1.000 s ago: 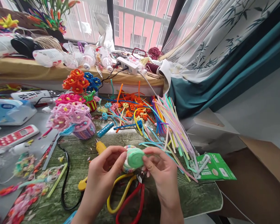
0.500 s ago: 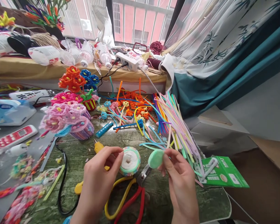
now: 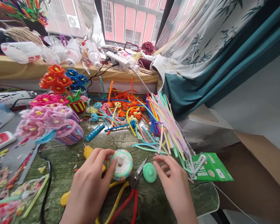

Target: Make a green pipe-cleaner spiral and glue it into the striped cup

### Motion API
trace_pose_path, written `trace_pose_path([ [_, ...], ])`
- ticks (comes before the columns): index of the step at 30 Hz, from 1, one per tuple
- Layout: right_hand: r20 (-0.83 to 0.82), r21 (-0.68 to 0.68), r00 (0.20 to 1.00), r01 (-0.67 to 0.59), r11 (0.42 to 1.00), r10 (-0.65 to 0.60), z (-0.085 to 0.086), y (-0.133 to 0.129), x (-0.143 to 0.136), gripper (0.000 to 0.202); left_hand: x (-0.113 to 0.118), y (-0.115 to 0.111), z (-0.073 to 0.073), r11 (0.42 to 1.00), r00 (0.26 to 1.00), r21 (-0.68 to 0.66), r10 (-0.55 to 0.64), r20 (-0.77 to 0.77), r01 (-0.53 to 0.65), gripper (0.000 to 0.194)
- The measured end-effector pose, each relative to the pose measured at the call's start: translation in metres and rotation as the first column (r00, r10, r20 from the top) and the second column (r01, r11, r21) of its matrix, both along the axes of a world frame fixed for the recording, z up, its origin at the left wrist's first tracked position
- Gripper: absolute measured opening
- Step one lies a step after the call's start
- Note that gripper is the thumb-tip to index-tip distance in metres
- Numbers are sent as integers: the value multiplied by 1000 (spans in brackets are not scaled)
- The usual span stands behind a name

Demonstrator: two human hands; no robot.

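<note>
My left hand (image 3: 91, 177) pinches the left rim of a small round cup (image 3: 122, 165) with a fuzzy pastel edge and white filling. A hollow shows in the middle of that filling. To its right, a mint-green coiled disc (image 3: 149, 173) lies on the table beside the scissors (image 3: 135, 179), which have one yellow and one red handle. Just right of the disc is my right hand (image 3: 171, 180), its thumb and fingers apart and holding nothing. Partly hidden behind my left hand is a yellow glue gun (image 3: 88, 151).
Pipe-cleaner flowers in pots (image 3: 68, 132) stand at left. A bundle of pipe cleaners (image 3: 170, 121) and a green packet (image 3: 212, 168) lie at right. A blue glue stick or lighter-like piece (image 3: 95, 132) lies behind the glue gun. A black cable (image 3: 48, 180) runs at left.
My right hand has let go of the mint-green disc, which now lies on the table with its coils showing. The view has turned a little to the right.
</note>
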State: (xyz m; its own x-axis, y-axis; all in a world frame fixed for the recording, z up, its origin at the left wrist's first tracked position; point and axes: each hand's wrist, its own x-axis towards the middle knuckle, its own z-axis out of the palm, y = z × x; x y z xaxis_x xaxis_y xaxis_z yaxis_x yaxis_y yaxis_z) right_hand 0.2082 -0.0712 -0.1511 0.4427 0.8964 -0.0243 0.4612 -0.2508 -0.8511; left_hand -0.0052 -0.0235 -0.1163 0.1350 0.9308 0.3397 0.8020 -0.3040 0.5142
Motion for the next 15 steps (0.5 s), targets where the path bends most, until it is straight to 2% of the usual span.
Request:
trace_pose_path([
  [2, -2, 79, 999, 40, 996, -40, 4, 0, -3, 25, 0, 0, 1, 999, 1000, -29, 16, -21, -16, 30],
  [4, -32, 123, 999, 34, 992, -30, 8, 1, -10, 25, 0, 0, 2, 998, 999, -55, 40, -29, -41, 30],
  [9, -164, 130, 981, -83, 988, 104, 15, 9, -45, 22, -2, -1, 2, 991, 996, -106, 83, -17, -84, 26],
  [15, -151, 114, 982, -96, 989, 113, 14, 15, -73, 17, -3, -1, 0, 989, 996, -122, 84, -1, -83, 23],
])
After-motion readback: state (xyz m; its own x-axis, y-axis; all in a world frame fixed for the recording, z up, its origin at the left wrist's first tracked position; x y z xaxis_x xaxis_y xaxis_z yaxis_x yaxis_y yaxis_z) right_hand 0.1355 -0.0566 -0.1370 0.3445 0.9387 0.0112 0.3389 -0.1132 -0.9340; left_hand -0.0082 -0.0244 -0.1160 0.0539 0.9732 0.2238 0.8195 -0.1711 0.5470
